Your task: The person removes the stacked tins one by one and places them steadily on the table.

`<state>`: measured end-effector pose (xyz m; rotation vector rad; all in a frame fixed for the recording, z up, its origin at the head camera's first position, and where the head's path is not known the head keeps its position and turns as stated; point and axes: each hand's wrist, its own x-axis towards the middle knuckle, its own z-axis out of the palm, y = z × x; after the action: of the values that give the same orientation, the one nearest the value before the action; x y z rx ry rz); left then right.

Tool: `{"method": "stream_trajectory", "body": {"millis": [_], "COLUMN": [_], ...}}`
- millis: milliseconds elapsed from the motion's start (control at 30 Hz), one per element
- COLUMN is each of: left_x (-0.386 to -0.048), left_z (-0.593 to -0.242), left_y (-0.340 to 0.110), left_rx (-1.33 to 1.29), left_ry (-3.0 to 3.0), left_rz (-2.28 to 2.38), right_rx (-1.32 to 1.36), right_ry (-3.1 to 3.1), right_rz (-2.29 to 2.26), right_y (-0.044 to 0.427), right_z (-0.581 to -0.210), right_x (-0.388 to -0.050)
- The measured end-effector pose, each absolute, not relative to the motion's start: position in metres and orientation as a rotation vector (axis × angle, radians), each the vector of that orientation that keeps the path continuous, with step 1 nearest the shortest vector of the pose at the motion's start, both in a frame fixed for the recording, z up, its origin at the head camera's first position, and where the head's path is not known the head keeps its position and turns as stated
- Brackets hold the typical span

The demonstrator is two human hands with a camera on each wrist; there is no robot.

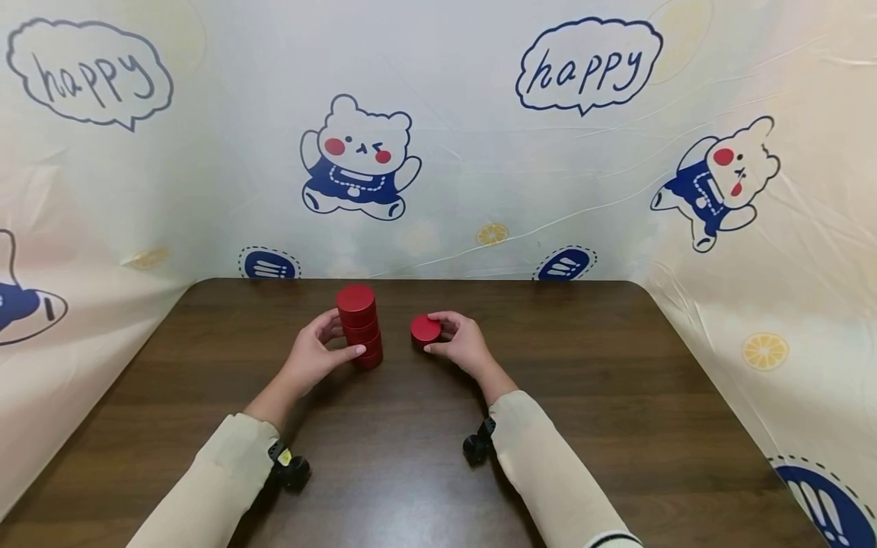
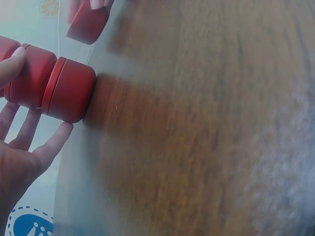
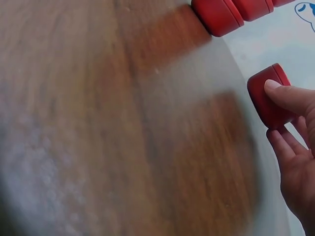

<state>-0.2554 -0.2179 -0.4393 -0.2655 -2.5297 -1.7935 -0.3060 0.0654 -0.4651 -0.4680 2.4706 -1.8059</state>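
Left hand (image 1: 311,358) clamped round the red stack (image 1: 358,323), upright on the desk (image 1: 404,457); right hand (image 1: 467,346) pinching a single jar (image 1: 425,330) beside it, apart from the stack. Judged step: stacking, though unstacking not ruled out. If adding, next move calls for raising the jar, levelling it, lowering it centred.

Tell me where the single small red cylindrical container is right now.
In the head view, the single red cylindrical container is in the person's right hand, just right of the stacked red cylindrical containers.
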Motion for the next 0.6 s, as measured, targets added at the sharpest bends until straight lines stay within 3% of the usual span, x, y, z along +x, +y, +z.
{"method": "stream_trajectory", "body": {"millis": [600], "left_x": [-0.254], "left_z": [-0.441], "left_y": [-0.2188], "left_rx": [-0.26], "left_ry": [-2.521], "left_rz": [-1.785], "right_rx": [-0.488], "right_ry": [2.462], "right_rz": [-1.786], "right_y": [0.0687], "right_z": [-0.468], "right_x": [-0.3068]}}
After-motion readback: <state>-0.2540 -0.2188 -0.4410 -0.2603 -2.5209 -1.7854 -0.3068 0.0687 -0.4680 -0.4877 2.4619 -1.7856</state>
